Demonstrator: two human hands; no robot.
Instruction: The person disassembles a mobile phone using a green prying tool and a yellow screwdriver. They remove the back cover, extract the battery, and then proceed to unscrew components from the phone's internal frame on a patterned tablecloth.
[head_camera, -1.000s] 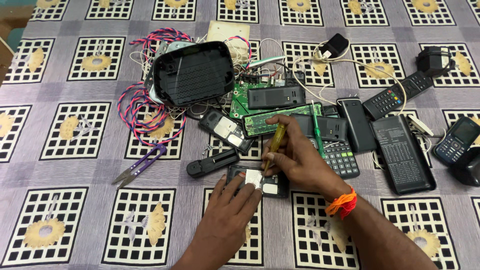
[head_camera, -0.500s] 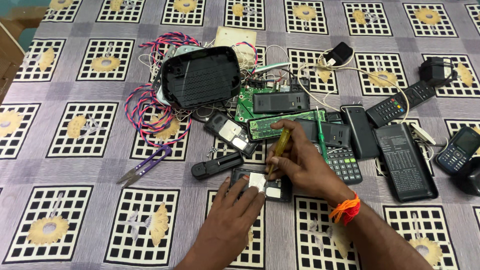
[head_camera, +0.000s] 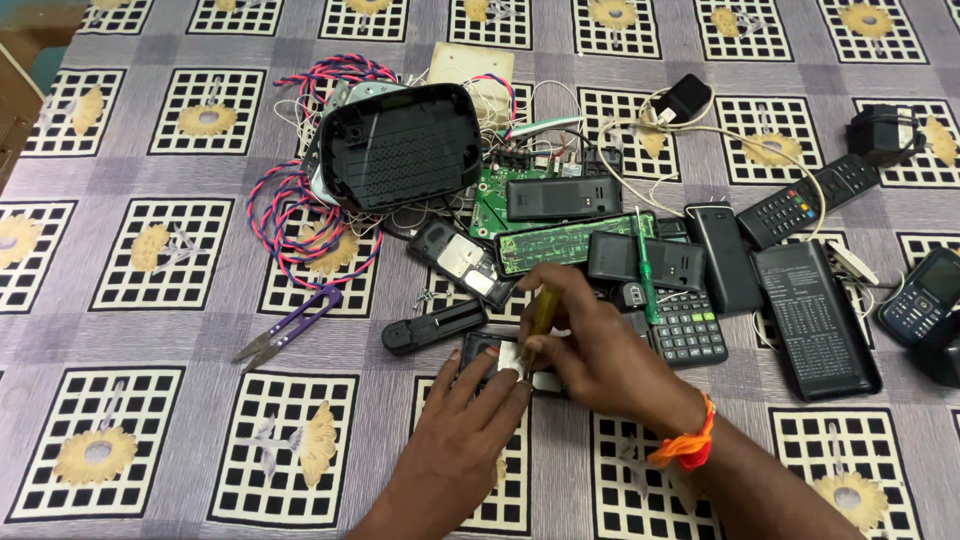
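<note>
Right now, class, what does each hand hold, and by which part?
The right hand grips a yellow-handled screwdriver by its handle. The left hand holds nothing; its fingers press on the small opened black device.

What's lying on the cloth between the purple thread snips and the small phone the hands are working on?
In the head view, a black handset piece lies between the purple snips and the opened phone; the rest is patterned tablecloth.

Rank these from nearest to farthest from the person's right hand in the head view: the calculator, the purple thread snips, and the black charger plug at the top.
From the right hand:
1. Calculator, just to its right, nearly touching.
2. Purple thread snips, well off to the left.
3. Black charger plug, far up the table.
</note>
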